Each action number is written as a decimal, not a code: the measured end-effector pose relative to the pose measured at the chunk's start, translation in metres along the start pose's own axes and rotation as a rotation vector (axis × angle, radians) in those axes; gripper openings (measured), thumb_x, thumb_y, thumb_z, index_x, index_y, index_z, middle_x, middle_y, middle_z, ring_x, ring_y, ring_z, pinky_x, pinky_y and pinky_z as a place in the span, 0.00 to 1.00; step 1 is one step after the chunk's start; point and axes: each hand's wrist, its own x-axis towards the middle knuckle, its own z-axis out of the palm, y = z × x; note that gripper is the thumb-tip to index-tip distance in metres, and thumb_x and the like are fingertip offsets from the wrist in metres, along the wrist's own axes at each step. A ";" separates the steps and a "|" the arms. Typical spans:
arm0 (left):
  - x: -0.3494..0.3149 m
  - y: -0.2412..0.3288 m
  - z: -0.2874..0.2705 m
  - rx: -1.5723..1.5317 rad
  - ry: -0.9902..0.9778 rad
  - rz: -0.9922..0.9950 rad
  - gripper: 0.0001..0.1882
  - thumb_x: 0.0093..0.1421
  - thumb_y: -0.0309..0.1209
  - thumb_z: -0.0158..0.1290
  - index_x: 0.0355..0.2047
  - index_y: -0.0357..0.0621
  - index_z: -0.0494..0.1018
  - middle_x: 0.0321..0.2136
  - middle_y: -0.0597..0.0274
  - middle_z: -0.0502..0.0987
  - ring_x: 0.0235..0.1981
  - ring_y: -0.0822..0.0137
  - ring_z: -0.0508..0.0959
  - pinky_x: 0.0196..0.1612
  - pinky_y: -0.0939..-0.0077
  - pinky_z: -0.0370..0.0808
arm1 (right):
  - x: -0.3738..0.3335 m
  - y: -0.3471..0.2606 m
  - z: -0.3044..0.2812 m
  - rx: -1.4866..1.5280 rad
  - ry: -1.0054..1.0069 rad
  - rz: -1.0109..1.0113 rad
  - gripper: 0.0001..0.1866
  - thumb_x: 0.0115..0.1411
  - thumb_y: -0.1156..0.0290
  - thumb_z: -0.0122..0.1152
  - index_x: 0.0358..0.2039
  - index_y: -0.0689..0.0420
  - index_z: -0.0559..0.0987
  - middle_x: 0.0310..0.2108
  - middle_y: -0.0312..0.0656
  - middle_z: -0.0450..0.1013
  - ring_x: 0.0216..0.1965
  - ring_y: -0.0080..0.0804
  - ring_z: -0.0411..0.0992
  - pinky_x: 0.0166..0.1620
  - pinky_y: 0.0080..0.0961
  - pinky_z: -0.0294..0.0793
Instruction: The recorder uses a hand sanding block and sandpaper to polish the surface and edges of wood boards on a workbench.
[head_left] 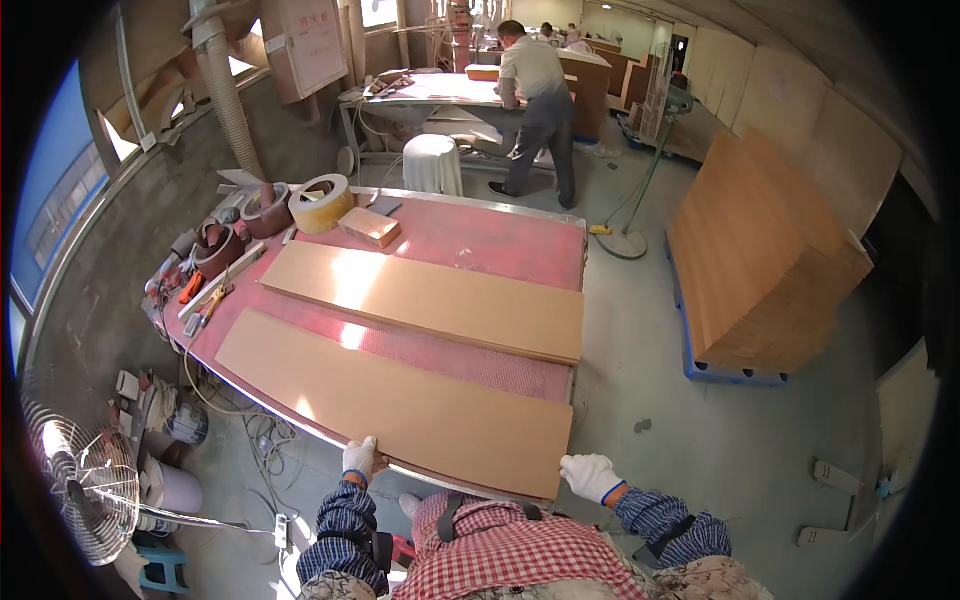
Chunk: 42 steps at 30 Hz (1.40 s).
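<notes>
Presently the near board lies flat on the pink surface, its long side along the edge closest to the person, and its right end about level with the end of the surface. The left grip, in a white glove, is closed on this near edge, around the middle of its length. The right grip, also gloved, is narrow, with fingers curled at the right end of the board; from this height I cannot tell whether it truly holds the corner or only touches it.

From such a hold, I judge, the main danger is twisting. The far left part of the board is long and has no hand on it, so an uneven lift could make it tip or drag. Fabric gloves may also slip on a smooth face. If the board swings away from the person, it could scrape the second board, which lies just behind it; if its left end turns, it could push the pliers lying near that end. Pulled too far over the edge, it could drop toward the floor, where loose cables might catch a foot.
</notes>
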 end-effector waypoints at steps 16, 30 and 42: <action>-0.002 0.001 0.007 0.025 0.008 0.014 0.15 0.64 0.34 0.49 0.33 0.31 0.73 0.24 0.51 0.78 0.18 0.61 0.80 0.21 0.68 0.82 | 0.000 0.008 0.007 0.006 -0.018 0.014 0.11 0.63 0.60 0.53 0.35 0.54 0.75 0.26 0.47 0.78 0.28 0.48 0.78 0.32 0.45 0.76; -0.001 0.002 0.007 -0.010 0.024 0.020 0.14 0.63 0.32 0.52 0.39 0.32 0.66 0.26 0.49 0.77 0.19 0.58 0.80 0.19 0.65 0.81 | 0.002 0.007 0.009 -0.016 -0.011 -0.002 0.11 0.63 0.61 0.53 0.34 0.55 0.75 0.27 0.48 0.78 0.29 0.49 0.78 0.32 0.46 0.76; 0.004 -0.004 0.006 -0.020 0.008 0.032 0.12 0.63 0.32 0.51 0.39 0.35 0.66 0.27 0.49 0.77 0.19 0.60 0.80 0.21 0.65 0.81 | -0.001 0.004 0.006 -0.009 0.021 -0.007 0.11 0.62 0.62 0.53 0.33 0.56 0.75 0.26 0.48 0.78 0.28 0.48 0.78 0.30 0.44 0.76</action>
